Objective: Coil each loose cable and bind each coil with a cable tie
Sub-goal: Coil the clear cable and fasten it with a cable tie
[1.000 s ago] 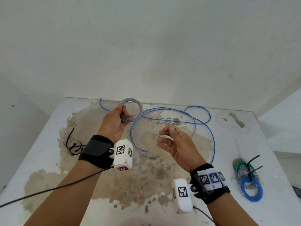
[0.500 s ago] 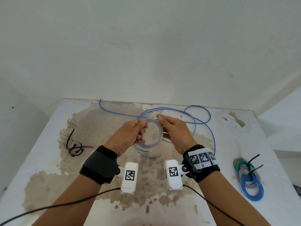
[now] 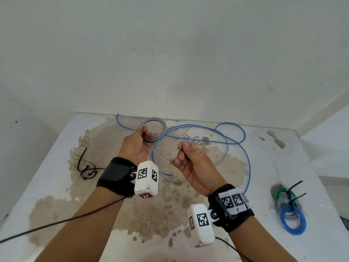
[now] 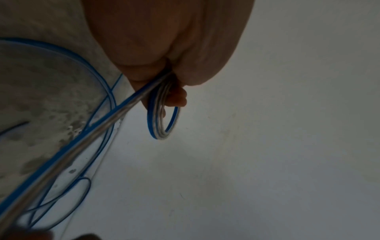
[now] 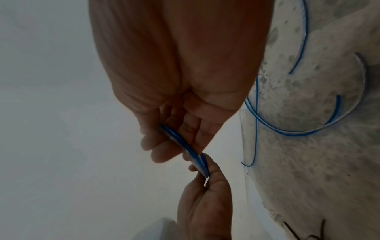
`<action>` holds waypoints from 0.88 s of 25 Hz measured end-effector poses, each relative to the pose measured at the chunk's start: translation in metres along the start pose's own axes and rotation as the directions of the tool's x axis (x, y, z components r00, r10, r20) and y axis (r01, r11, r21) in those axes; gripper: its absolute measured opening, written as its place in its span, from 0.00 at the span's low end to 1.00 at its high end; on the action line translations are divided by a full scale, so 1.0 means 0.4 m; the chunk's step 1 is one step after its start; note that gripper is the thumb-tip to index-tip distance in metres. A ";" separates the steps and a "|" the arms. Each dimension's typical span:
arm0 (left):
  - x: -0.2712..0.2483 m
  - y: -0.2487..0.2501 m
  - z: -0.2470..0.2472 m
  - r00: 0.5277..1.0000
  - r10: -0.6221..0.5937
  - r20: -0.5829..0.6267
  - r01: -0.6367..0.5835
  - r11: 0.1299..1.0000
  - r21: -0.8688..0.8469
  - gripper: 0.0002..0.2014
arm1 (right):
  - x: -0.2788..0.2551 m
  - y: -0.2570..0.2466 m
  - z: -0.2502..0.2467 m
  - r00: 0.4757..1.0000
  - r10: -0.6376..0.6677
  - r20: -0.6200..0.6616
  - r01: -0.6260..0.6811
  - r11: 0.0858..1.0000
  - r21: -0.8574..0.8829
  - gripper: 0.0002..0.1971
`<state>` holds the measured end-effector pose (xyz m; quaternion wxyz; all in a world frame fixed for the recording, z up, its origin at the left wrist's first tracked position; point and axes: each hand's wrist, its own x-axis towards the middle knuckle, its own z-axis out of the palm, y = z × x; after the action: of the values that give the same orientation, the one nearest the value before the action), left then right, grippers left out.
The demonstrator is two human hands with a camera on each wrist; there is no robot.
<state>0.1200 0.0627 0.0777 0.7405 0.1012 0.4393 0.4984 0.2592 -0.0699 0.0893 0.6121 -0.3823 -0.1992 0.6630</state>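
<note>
While the left hand (image 3: pixel 135 146) grips the coil (image 3: pixel 154 129) raised, palm up, the right hand (image 3: pixel 192 163) pinches the cable (image 3: pixel 160 157). Both hover over the table (image 3: pixel 56 186).

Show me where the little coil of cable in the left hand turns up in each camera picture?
Head: coil above centre, left hand gripping it.
Left wrist: coil at centre, below the fingers.
Right wrist: hardly visible, only its edge at the left hand's fingertips.
Shared landmark: loose blue cable on the stained table.

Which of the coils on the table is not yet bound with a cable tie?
The grey-blue coil gripped by the left hand: no tie, its tail running to the right hand. The bound coils carry black ties.
</note>
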 end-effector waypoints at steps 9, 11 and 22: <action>0.047 0.015 0.009 0.999 0.033 -0.040 -0.033 0.999 0.017 0.13 | -0.038 -0.003 0.001 0.998 -0.004 0.068 0.008 0.999 -0.046 0.10; 0.056 0.022 0.007 0.998 0.027 -0.053 -0.027 1.000 -0.007 0.13 | -0.046 0.000 -0.003 0.998 0.006 0.069 -0.003 0.999 -0.037 0.10; 0.016 0.043 -0.007 0.999 0.007 0.041 -0.010 0.999 0.051 0.12 | -0.054 -0.055 -0.028 0.998 -0.032 -0.055 0.033 0.999 0.016 0.11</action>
<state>0.1074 0.0754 0.0826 0.7444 0.1319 0.4361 0.4881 0.2813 -0.0892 0.1041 0.6313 -0.3919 -0.1829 0.6438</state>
